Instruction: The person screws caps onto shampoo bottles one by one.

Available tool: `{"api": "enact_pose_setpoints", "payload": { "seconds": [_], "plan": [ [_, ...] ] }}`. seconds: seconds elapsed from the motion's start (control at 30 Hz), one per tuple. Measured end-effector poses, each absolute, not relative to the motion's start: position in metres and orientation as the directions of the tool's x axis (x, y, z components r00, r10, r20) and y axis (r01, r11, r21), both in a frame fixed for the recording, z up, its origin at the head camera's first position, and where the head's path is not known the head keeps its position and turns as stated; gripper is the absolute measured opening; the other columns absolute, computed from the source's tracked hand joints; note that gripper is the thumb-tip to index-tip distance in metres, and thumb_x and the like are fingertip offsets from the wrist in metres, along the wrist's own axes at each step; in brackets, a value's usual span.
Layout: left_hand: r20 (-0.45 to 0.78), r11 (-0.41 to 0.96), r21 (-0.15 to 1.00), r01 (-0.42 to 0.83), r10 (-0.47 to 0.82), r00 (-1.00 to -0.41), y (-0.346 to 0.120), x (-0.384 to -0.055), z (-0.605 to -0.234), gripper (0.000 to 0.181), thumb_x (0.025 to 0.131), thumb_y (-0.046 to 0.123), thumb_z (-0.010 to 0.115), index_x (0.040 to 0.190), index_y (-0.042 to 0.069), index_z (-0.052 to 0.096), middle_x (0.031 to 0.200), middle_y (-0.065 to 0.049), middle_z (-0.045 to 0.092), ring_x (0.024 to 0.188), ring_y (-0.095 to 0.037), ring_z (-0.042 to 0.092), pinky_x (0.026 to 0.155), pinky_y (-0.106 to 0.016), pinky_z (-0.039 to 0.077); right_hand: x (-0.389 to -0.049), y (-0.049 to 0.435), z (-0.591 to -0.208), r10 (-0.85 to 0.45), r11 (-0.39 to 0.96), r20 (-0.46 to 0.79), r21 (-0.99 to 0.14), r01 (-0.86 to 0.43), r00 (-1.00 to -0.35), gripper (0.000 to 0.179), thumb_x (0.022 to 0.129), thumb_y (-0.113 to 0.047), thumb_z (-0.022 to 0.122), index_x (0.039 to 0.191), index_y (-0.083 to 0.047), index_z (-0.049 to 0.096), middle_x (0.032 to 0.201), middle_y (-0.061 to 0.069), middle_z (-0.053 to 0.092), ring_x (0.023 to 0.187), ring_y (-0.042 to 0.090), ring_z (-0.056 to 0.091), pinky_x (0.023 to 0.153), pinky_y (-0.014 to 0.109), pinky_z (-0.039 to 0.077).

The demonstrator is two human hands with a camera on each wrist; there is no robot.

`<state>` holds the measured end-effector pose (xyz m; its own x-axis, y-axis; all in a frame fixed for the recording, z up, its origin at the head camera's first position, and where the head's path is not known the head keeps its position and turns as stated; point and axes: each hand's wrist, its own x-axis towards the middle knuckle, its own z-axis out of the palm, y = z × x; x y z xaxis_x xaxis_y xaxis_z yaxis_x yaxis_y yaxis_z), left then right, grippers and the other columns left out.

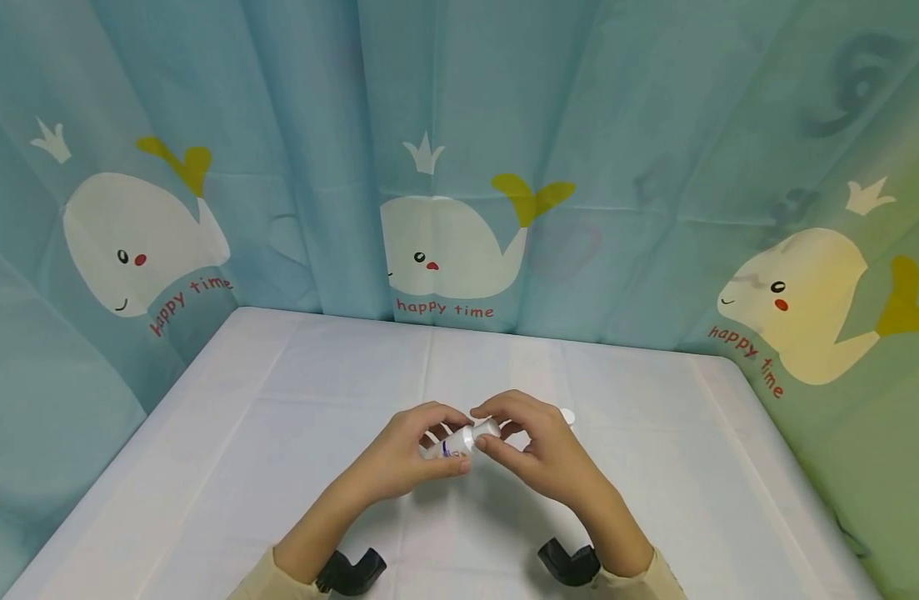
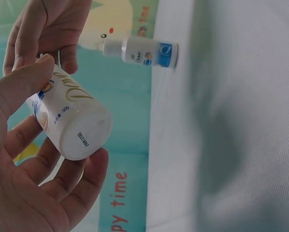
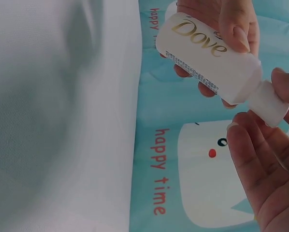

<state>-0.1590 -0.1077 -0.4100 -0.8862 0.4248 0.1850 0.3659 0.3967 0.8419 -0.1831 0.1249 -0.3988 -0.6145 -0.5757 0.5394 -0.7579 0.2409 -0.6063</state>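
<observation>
My left hand holds a small white Dove bottle tilted above the table, thumb on one side and fingers curled round the other. The bottle's base, with a printed date, faces the left wrist view. At its upper end is a plain white cap, still in line with the bottle. My right hand pinches this cap between thumb and fingertips. Behind my right hand stands a second small Dove bottle, white with a blue band; in the head view the hand mostly hides it.
Under both hands lies a white-covered table. A blue-green curtain printed with whales surrounds its back and sides. Black curved mounts sit at both wrists, near the beige sleeves.
</observation>
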Motion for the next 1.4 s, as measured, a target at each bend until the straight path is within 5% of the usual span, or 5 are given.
{"api": "enact_pose_setpoints", "payload": {
  "seconds": [0.33, 0.57, 1.4],
  "plan": [
    [0.181, 0.397, 0.843, 0.364, 0.426, -0.886, -0.1080, -0.1589, -0.4098, 0.041, 0.083, 0.036, 0.081, 0.119, 0.025, 0.066, 0.110, 0.014, 0.064, 0.097, -0.010, 0.060, 0.082, -0.030, 0.054, -0.1826, 0.1245, -0.3967, -0.592, 0.210, 0.553, -0.596, -0.775, -0.586, 0.021, 0.089, -0.015, 0.076, 0.109, -0.017, 0.070, 0.109, -0.003, 0.068, 0.099, 0.013, 0.066, 0.075, 0.027, 0.059],
    [0.190, 0.392, 0.847, 0.358, 0.408, -0.893, -0.1100, -0.1590, -0.4081, 0.042, 0.082, 0.025, 0.083, 0.119, 0.022, 0.066, 0.111, 0.012, 0.064, 0.097, -0.011, 0.060, 0.082, -0.035, 0.055, -0.1836, 0.1258, -0.3960, -0.612, 0.187, 0.541, -0.611, -0.769, -0.578, 0.037, 0.086, 0.006, 0.069, 0.120, -0.009, 0.068, 0.111, 0.002, 0.070, 0.097, 0.014, 0.067, 0.075, 0.026, 0.059],
    [0.190, 0.418, 0.820, 0.392, 0.446, -0.874, -0.1062, -0.1572, -0.4092, 0.042, 0.085, 0.035, 0.080, 0.121, 0.018, 0.065, 0.115, 0.008, 0.065, 0.099, -0.013, 0.060, 0.083, -0.030, 0.053, -0.1828, 0.1244, -0.3982, -0.604, 0.232, 0.496, -0.639, -0.734, -0.624, 0.021, 0.093, -0.021, 0.072, 0.114, -0.016, 0.070, 0.106, -0.003, 0.071, 0.085, 0.008, 0.064, 0.076, 0.026, 0.058]
  ]
}}
